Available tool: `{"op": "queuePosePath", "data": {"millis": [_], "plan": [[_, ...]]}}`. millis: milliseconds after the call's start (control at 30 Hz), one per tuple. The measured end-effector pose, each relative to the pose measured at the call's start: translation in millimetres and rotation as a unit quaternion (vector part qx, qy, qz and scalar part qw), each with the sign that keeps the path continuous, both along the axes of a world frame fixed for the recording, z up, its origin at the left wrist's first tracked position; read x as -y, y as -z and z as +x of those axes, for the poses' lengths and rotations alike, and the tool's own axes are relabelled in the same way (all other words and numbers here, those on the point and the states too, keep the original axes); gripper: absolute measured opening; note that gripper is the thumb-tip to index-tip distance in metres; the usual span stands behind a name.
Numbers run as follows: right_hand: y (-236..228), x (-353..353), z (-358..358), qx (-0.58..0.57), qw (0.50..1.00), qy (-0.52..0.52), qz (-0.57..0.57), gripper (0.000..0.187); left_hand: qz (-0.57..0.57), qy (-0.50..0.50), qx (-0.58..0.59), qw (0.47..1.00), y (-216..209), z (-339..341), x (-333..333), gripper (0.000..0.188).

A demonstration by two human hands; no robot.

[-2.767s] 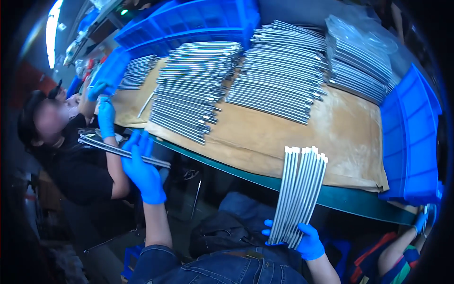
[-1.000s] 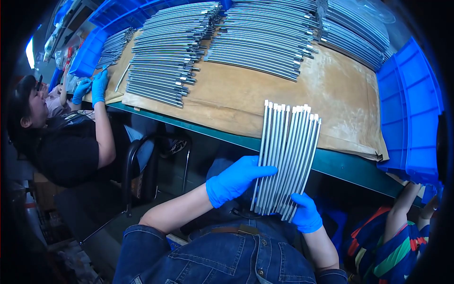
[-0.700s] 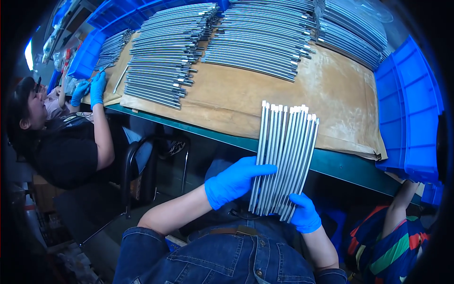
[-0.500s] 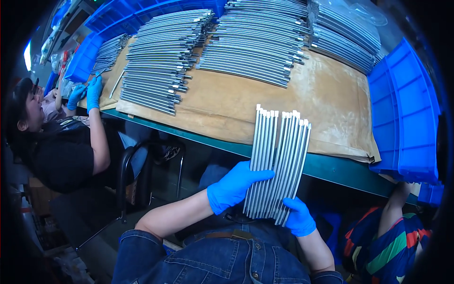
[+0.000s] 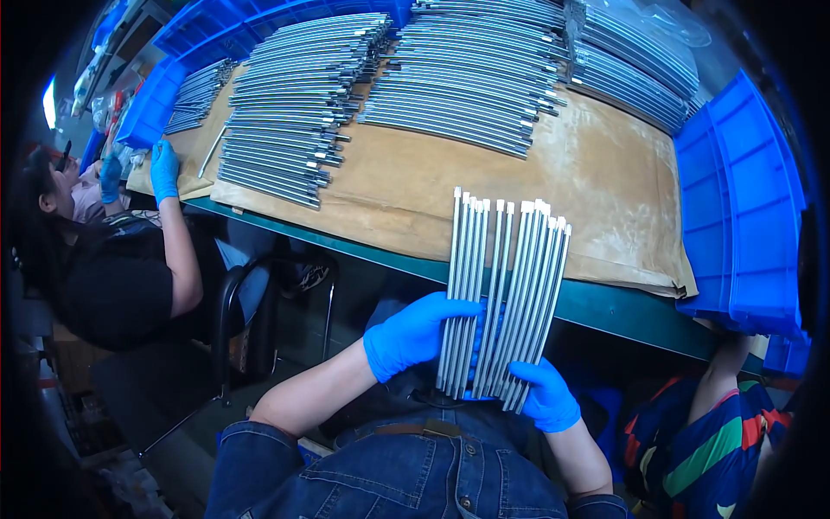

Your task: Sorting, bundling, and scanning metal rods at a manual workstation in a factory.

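Note:
In front of my waist I hold a bunch of thin silver metal rods (image 5: 529, 294), standing nearly upright with pale square tips at the top. My left hand (image 5: 413, 333), in a blue glove, closes around the left part of the bunch, its thumb across the front. Lower down, my right hand (image 5: 546, 398), also gloved in blue, grips the bottom right of the bunch, thumb in front. Gaps show between the left rods, a few middle ones and the right group. Blue glove fingers are partly visible behind the rods.
Rows of similar rods (image 5: 458, 95) lie on a table covered with brown paper (image 5: 406, 199). A blue plastic bin (image 5: 735, 199) stands on its right end. At left sits a co-worker in black (image 5: 112, 277) with blue-gloved hands; another person's patterned clothing (image 5: 709, 450) shows at lower right.
The left rods have shifted left with my left hand, widening the gaps in the bunch. My right hand stays nearly in place. The co-worker's hands have moved apart.

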State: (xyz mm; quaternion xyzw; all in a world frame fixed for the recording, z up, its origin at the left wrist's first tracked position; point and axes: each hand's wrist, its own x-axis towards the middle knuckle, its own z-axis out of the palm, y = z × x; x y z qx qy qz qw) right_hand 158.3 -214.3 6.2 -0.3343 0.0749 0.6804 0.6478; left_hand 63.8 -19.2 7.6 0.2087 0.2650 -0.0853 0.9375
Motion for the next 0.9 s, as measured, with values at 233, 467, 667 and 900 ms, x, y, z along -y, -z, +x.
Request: {"op": "queuePosePath", "data": {"millis": [233, 467, 667, 900], "plan": [[-13.3, -9.2, -0.7, 0.066, 0.997, -0.024, -0.038, 0.054, 0.092, -0.003, -0.002, 0.996, -5.0, 7.9, 16.1, 0.038], [-18.8, -10.1, -1.9, 0.066, 0.997, -0.013, -0.040, 0.051, 0.095, -0.020, 0.001, 0.995, -2.7, 6.6, 23.1, 0.036], [-17.3, 5.1, 3.8, 0.054, 0.998, -0.008, -0.040, 0.050, 0.043, -0.045, 0.013, 0.998, -5.0, 2.3, 21.7, 0.033], [-16.0, 11.4, 5.2, 0.075, 0.996, -0.022, -0.033, 0.057, 0.023, -0.047, -0.002, 0.999, -5.6, -4.1, 14.9, 0.033]]}}
